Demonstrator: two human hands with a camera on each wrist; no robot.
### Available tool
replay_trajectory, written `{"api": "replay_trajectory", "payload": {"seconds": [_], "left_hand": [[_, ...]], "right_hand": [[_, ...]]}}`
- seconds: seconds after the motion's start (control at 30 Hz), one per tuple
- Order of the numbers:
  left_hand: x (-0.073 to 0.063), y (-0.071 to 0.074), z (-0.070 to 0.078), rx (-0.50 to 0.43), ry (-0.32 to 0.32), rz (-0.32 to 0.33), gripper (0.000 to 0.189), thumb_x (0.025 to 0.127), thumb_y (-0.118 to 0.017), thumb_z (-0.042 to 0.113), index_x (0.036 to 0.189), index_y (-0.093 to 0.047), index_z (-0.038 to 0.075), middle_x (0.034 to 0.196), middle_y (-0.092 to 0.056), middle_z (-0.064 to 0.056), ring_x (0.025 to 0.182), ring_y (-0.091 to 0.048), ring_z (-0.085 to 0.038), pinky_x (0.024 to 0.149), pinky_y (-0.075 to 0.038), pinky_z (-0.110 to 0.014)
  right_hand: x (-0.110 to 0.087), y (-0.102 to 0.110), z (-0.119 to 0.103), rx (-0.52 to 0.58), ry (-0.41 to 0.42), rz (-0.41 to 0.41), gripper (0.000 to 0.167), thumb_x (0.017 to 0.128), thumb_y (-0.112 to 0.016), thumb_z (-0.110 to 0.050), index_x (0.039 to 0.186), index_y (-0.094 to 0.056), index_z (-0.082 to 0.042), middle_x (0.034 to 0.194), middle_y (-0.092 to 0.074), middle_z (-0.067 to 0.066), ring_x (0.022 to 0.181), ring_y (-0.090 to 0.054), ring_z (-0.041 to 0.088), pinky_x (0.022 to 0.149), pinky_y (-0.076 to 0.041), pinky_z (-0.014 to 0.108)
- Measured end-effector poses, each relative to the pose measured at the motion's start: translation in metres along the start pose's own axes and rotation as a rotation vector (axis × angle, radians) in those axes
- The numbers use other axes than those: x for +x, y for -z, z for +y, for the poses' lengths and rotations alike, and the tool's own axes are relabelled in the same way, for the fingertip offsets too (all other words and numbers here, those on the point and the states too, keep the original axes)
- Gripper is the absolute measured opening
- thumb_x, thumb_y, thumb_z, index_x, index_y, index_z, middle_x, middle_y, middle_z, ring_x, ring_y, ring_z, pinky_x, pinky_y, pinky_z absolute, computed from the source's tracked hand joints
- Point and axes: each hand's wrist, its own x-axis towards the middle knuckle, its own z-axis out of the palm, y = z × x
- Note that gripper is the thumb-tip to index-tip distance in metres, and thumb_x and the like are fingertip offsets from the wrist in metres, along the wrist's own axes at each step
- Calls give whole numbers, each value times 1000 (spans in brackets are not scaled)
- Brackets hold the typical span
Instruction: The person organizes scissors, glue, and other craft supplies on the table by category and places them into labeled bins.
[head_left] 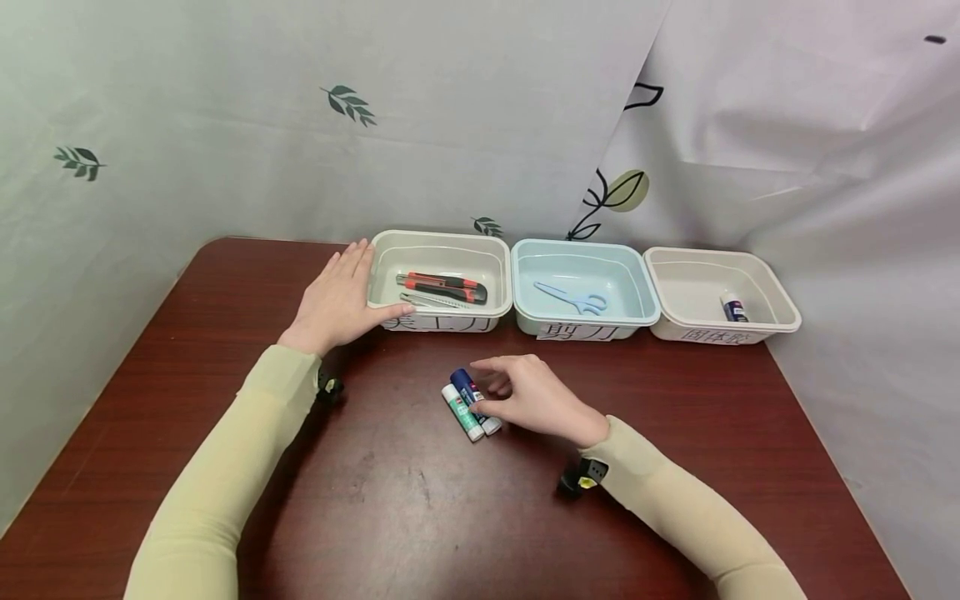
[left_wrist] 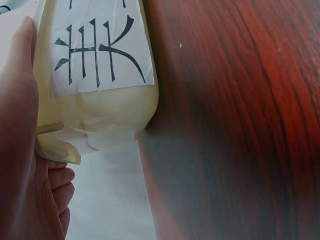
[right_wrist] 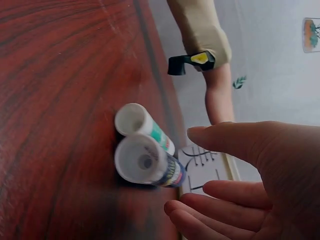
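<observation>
Two glue sticks lie side by side on the table: a dark blue one [head_left: 467,386] and a green-and-white one [head_left: 463,413]. My right hand [head_left: 536,396] hovers at the blue stick, thumb and fingers spread apart. In the right wrist view a gap separates the thumb from the blue glue stick [right_wrist: 172,171], and the hand holds nothing. My left hand [head_left: 333,300] rests at the left corner of the cream bin [head_left: 382,279], its fingers straight along the side and its thumb on the front rim. Utility knives [head_left: 442,287] lie inside that bin.
A light blue bin [head_left: 528,275] with blue scissors [head_left: 573,298] stands in the middle of the row. To its right is a beige bin [head_left: 675,287] holding a blue glue stick [head_left: 734,309]. Paper labels mark the bin fronts. A patterned curtain [head_left: 300,167] hangs behind.
</observation>
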Motion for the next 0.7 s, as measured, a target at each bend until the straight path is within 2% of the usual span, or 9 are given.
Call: {"api": "replay_trajectory", "payload": {"seconds": [0.2,0.47,0.7], "left_hand": [[0,1,1,-3,1,-7,125,83,-54,84,159,-17,-7,165,-17,-25,153,-13,-36,124,-7,-45],[-1,1,1,-3,-1,-5,124,83,-54,84,159,-17,-8,165,-18,-26,153,-14,-37,124,-8,-45],[0,0,0,-1,-2,-6,124,83,-53,84,159,-17,-7,165,-17,-25,153,-13,-36,124,-6,-44]], "right_hand": [[2,-5,0,6,5,6,54,84,-86,-17,131,-67,0,117,-73,7,82,-70,8,69,-58,21],[5,-11,3,-34,1,27,50,83,-84,-12,129,-68,-1,115,-73,6,74,-66,1,67,-56,21],[7,-12,6,-58,-20,61,49,81,-85,-12,127,-70,-3,95,-73,1,70,-64,2,58,-55,20]]}}
